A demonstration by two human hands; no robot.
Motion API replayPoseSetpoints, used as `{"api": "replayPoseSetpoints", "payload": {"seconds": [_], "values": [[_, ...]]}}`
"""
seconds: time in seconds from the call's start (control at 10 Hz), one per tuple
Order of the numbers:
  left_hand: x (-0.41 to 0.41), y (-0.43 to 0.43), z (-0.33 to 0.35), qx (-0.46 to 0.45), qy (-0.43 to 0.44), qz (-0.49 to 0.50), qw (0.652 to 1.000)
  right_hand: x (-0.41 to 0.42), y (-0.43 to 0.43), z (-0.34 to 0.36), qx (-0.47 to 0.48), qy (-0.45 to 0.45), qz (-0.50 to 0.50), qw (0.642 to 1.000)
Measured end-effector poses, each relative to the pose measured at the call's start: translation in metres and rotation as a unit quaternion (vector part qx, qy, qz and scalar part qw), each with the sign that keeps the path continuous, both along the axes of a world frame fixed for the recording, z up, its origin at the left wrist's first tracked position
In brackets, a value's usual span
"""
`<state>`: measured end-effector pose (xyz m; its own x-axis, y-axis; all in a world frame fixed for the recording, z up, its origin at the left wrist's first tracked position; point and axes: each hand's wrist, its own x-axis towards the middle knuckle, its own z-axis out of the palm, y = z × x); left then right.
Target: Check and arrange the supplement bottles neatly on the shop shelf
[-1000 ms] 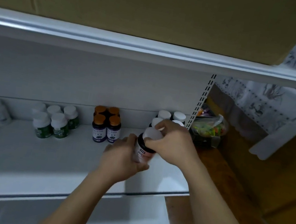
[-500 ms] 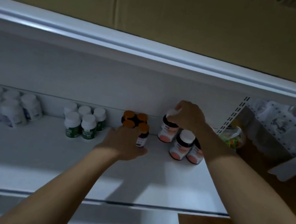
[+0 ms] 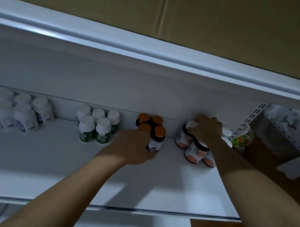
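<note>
On the white shelf (image 3: 40, 165) stand groups of supplement bottles. My right hand (image 3: 206, 130) grips the white cap of a pink-labelled bottle (image 3: 183, 140) at the back of the right-hand group (image 3: 194, 153). My left hand (image 3: 132, 147) reaches to the dark orange-capped bottles (image 3: 156, 137); its fingers curl round the front left one, which it mostly hides. Green-labelled white bottles (image 3: 95, 126) stand to the left of them.
Pale white bottles (image 3: 23, 112) stand at the far left. A cardboard box (image 3: 161, 6) sits on the shelf above (image 3: 154, 53). A slotted upright (image 3: 249, 120) ends the shelf on the right, with a bag of colourful items (image 3: 241, 141) and a wooden surface (image 3: 266, 162) beyond.
A second ago both hands held the pink-labelled bottle in front of the shelf. My right hand has set it at the back of its group, and my left hand has moved to the orange-capped bottles.
</note>
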<state>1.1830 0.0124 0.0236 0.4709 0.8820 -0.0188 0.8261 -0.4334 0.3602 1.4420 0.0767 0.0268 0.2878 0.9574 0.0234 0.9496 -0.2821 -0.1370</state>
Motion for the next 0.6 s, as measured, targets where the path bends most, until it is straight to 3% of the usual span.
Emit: {"api": "replayPoseSetpoints", "payload": {"seconds": [0.3, 0.6], "values": [[-0.019, 0.001, -0.009, 0.034, 0.038, -0.023, 0.998, -0.013, -0.006, -0.007, 0.031, -0.062, -0.022, 0.997], [-0.047, -0.002, -0.012, 0.084, -0.026, -0.006, 0.996, -0.071, -0.069, 0.003, 0.132, -0.008, 0.064, 0.989]]}}
